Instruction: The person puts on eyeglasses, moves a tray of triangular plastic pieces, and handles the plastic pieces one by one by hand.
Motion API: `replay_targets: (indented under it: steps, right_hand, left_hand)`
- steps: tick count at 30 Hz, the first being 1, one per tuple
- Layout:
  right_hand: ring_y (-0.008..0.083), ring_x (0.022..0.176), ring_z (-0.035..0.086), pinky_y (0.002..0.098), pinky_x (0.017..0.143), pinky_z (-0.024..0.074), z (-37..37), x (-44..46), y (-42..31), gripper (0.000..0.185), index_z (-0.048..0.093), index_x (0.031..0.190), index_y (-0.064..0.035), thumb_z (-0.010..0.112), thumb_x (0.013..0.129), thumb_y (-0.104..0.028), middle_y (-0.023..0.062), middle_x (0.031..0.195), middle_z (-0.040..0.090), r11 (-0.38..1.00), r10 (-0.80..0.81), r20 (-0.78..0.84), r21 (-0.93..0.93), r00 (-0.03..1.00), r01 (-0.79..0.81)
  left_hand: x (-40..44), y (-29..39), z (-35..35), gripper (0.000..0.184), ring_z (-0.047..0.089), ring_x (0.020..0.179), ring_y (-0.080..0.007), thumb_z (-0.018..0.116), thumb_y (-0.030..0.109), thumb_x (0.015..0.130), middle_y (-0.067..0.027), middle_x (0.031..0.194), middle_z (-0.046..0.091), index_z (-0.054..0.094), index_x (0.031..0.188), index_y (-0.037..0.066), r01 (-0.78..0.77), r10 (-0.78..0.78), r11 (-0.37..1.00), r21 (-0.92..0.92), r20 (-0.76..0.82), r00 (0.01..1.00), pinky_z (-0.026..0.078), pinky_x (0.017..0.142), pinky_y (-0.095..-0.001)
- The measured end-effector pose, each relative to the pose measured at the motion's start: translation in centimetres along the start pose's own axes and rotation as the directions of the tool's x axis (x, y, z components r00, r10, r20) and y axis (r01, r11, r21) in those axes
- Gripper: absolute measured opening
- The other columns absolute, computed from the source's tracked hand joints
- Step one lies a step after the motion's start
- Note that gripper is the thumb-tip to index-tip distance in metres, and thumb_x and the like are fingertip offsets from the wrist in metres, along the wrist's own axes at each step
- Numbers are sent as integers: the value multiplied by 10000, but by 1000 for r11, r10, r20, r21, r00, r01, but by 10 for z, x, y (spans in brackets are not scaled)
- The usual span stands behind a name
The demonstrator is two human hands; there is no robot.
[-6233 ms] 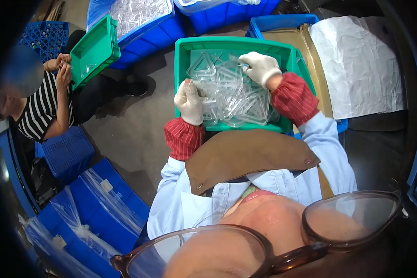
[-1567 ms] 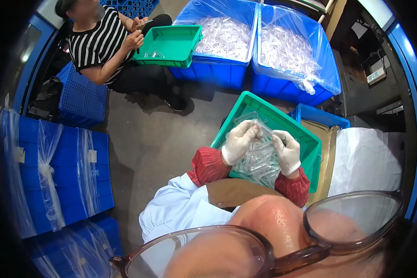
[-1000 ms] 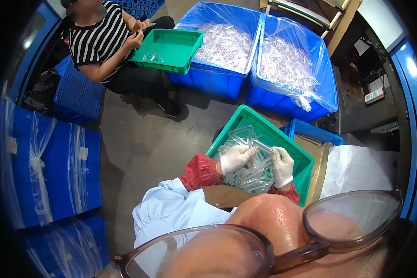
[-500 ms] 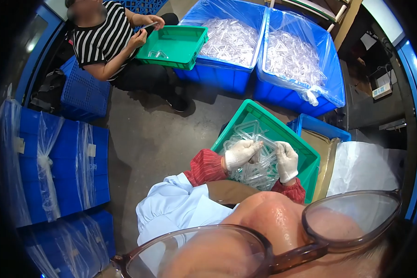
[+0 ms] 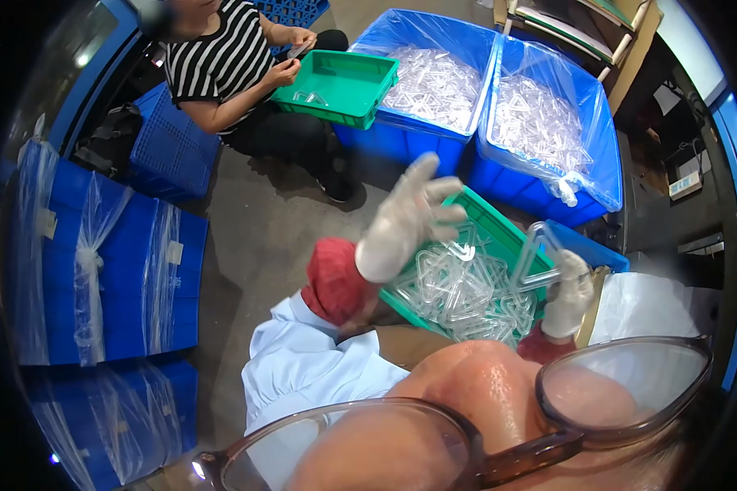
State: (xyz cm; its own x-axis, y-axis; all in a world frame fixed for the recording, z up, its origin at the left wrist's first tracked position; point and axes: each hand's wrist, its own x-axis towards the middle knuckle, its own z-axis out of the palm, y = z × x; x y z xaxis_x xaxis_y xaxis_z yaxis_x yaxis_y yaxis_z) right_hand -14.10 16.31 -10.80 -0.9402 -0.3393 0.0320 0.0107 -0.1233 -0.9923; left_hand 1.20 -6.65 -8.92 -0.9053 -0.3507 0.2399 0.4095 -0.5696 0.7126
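My left hand (image 5: pixel 401 221), in a white glove, is raised over the left side of a green tray (image 5: pixel 499 219), its fingers spread with nothing in them. In the tray lies a heap of clear plastic triangular frames (image 5: pixel 458 282). At the tray's right side my gloved right hand (image 5: pixel 571 295) grips one clear triangular plastic frame (image 5: pixel 537 255), held up above the rim. The fingers of this hand are partly blurred.
Across from me a person in a striped top (image 5: pixel 221 61) handles a small piece over another green tray (image 5: pixel 336 86). Two lined blue bins (image 5: pixel 532 176) full of clear pieces stand ahead. Plastic-wrapped blue crates (image 5: pixel 123 278) are at left; white sheeting (image 5: pixel 643 307) lies at right.
My hands were close together over the heap and have moved apart. The left has risen up and left with fingers spread; the right has moved right with the triangular frame. The view has shifted slightly.
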Motion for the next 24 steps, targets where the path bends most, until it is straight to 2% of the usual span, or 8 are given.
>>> replay_targets:
  steps: [5, 10, 16, 19, 21, 22, 23, 24]
  right_hand:
    - [-2, 468, 339, 167, 426, 222, -13, 11, -10, 297, 644, 943, -38, 594, 890, -325, -76, 620, 496, 1000, -10, 8, -28, 1000, 10]
    - [5, 465, 344, 172, 422, 222, -36, 12, -14, 282, 643, 948, -47, 596, 888, -319, -77, 618, 479, 992, 35, 48, -127, 998, -29]
    - [15, 556, 383, 190, 481, 281, -53, 17, -99, 288, 609, 1008, -19, 546, 914, -284, -39, 684, 471, 931, -249, 21, -272, 968, 245]
    - [24, 575, 413, 186, 497, 303, -63, 14, -101, 260, 612, 997, -6, 541, 907, -239, -36, 696, 492, 891, -267, 185, -326, 946, 316]
    - [42, 612, 478, 183, 530, 353, -63, 8, -89, 198, 631, 954, 3, 564, 879, -169, -12, 728, 551, 827, -121, 435, -453, 892, 333]
    - [53, 631, 509, 186, 548, 382, -58, 3, -84, 167, 639, 932, 5, 579, 862, -134, 0, 738, 575, 818, -1, 525, -489, 851, 303]
    - [67, 650, 537, 196, 569, 412, -43, -6, -88, 138, 647, 911, 6, 595, 843, -102, 12, 745, 594, 849, 203, 557, -510, 805, 138]
    - [87, 653, 557, 229, 589, 446, -36, -6, -99, 125, 649, 904, 9, 617, 824, -82, 15, 708, 592, 814, 233, 585, -554, 777, 174]
  left_hand:
    - [11, 23, -37, 790, 511, 1092, -310, 427, 590, 877, -186, 1340, 359, 47, 1460, 216, -32, 34, 999, 14, -261, 965, 455, 912, -425]
    - [11, 23, -82, 860, 529, 1039, -330, 411, 625, 862, -191, 1243, 423, -77, 1449, 229, 55, -91, 994, -89, -473, 876, 495, 819, -492]
    - [31, 111, -32, 722, 542, 1056, -325, 437, 533, 899, -185, 1273, 447, 97, 1440, 198, -294, 332, 937, 189, -220, 917, 481, 858, -452]
    - [25, 98, -35, 642, 544, 1060, -304, 450, 488, 908, -181, 1274, 454, 203, 1413, 178, -171, 228, 951, 259, -212, 950, 488, 841, -430]
    - [20, 77, -51, 538, 596, 963, -278, 469, 374, 923, -150, 1154, 557, 347, 1345, 63, 258, -209, 941, 218, -224, 952, 504, 799, -363]
    - [20, 58, -87, 432, 607, 935, -240, 481, 249, 940, -125, 1105, 591, 419, 1287, 0, 337, -354, 919, 203, 54, 934, 505, 780, -338]
    - [17, 67, -48, 379, 600, 947, -197, 507, 161, 933, -116, 1107, 599, 458, 1261, -22, 523, -524, 750, 405, -119, 843, 504, 776, -332]
    - [24, 81, -29, 357, 598, 940, -170, 536, 160, 923, -114, 1094, 612, 507, 1228, -24, 301, -516, 598, 742, 70, 854, 501, 782, -321]
